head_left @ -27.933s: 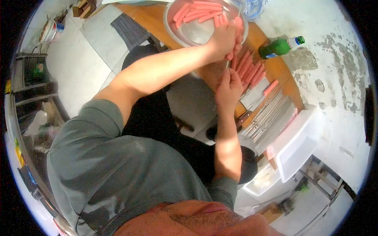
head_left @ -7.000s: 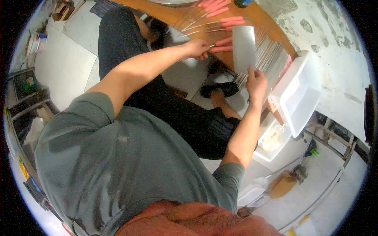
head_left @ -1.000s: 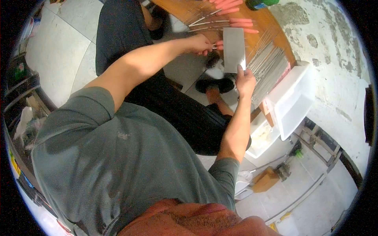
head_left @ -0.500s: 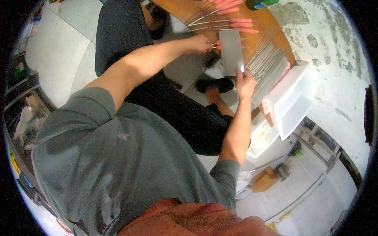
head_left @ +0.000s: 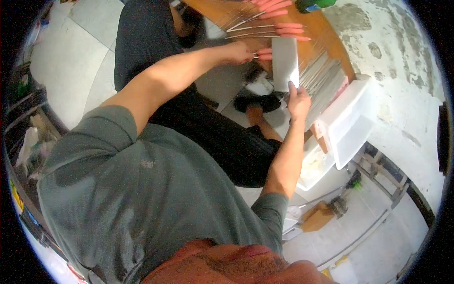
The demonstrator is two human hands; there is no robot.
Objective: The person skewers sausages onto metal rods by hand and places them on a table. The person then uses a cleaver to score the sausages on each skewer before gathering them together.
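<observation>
My left hand (head_left: 240, 52) is closed round the thin ends of skewers that carry pink sausages (head_left: 265, 54). The far part of these sausages is hidden by a broad, flat metal blade (head_left: 284, 64). My right hand (head_left: 299, 102) grips that blade at its near end, over the edge of the wooden table (head_left: 338, 42). More skewered pink sausages (head_left: 290, 31) lie beyond the blade. To the right of it is a large bundle of bare skewers (head_left: 322, 78).
A green bottle (head_left: 314, 4) is at the table's far end. White plastic bins (head_left: 352, 123) stand to the right, near a stained wall (head_left: 392, 57). Below the table are my black-clad legs (head_left: 208, 128) and a dark shoe (head_left: 267, 102).
My right hand and the blade have moved a little to the right, uncovering more of the held sausages. My left hand has hardly moved.
</observation>
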